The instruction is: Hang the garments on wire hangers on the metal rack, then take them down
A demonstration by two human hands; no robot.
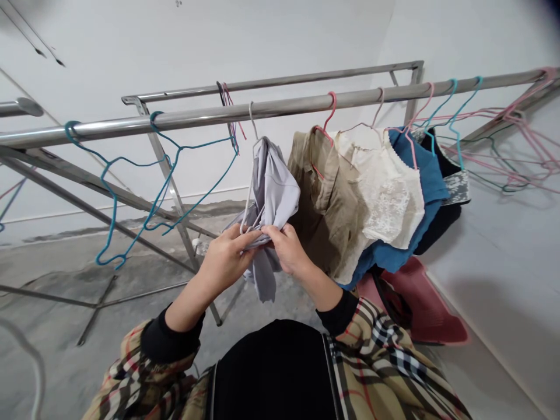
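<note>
A pale lilac-grey garment (276,185) hangs from a white hanger (247,201) hooked on the metal rail (280,108). My left hand (230,254) pinches the cloth near the lower end of the hanger, thumb on top. Close beside it my right hand (286,248) grips the same cloth, its thumb almost meeting the left fingers. Part of the garment dangles below both hands. Its exact kind is hard to make out because it is bunched up. Just right of it hangs a khaki garment (321,192) on a pink hanger (332,108).
Bare blue hangers (114,201) hang on the left. Further right are a cream lace top (385,186), a blue garment (420,157) and dark clothing (450,216). Pink and green hangers (516,146) cluster at the far right. A red basin (433,303) stands on the floor below.
</note>
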